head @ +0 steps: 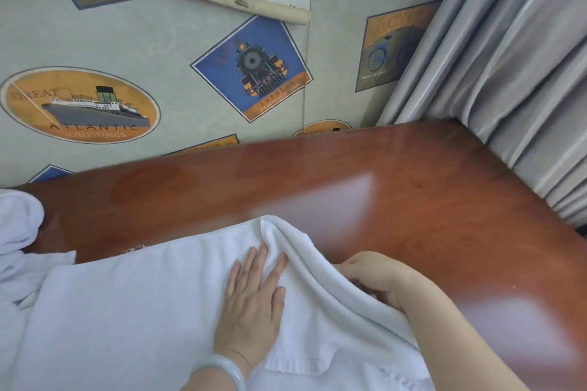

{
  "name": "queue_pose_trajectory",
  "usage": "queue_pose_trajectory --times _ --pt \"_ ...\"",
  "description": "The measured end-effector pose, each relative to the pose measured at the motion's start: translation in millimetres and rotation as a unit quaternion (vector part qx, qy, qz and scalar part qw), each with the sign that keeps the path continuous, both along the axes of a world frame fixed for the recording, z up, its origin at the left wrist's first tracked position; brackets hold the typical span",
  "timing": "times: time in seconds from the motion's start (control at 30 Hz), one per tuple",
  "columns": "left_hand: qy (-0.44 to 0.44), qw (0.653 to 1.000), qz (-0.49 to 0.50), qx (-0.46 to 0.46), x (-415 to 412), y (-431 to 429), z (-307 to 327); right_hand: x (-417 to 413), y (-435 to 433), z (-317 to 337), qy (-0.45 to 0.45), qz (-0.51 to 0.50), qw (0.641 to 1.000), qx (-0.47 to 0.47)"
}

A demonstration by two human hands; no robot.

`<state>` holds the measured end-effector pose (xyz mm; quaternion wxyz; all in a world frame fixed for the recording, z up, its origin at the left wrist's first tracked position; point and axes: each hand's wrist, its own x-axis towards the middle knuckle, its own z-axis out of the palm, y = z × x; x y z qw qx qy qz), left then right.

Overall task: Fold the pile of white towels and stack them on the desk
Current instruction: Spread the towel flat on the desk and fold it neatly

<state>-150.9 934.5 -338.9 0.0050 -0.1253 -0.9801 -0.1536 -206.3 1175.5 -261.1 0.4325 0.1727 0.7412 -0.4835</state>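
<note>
— Left hand (254, 305) lies flat on the white towel (143, 311), fingers straight and a little spread, palm pressing down. What is the right one doing?

— Right hand (371, 279) sits at the towel's right edge, fingers curled in under the cloth. Its tips are hidden, but it looks like a grip on that edge, since a raised fold (305, 251) runs up from it towards the far corner.

— And where does the towel lie?

— Spread over the near part of the reddish-brown worktop (413, 200), with the near end running out of view at the bottom. More white towelling (17, 225) is bunched at the far left; I take that for the rest of the pile.

— So which step is this, would you say?

— Flattening and squaring up ahead of a fold, or just starting one from the right side. I can't tell which.

— How would you do it well?

— Use the flat hand as an anchor so the cloth doesn't skid on that glossy wood. Draw the gripped edge taut enough to take the ridge out, then carry it across and match it edge to edge before letting go.

— Anything to watch for?

— Terry cloth is thick and holds creases, so a ridge trapped under the fold would leave a lumpy stack. Smooth outward from the middle towards the far corner first. There's bare worktop to the right, which looks a fair spot for the stack.
</note>
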Motion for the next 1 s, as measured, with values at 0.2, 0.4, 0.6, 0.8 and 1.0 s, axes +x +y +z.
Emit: queue_pose_trajectory --times 0.2,0.4,0.6,0.8,1.0 --pt "-0.006 1.000 0.005 -0.004 1 1 0 -2 7 1 0.065 -0.085 0.987 -0.116" --pt "-0.005 1.000 0.001 -0.014 1 -1 2 -37 42 -2 0.384 -0.251 0.871 0.177" --pt "-0.013 1.000 -0.002 -0.026 -2 -1 1 -50 55 -20 0.311 -0.102 0.918 0.223" --pt "-0.012 1.000 -0.001 -0.009 -1 -1 7 -82 51 2 0.206 0.029 0.908 0.363" --pt "-0.035 0.994 0.076 0.072 -11 7 25 -81 46 5 0.122 0.154 0.927 0.319"
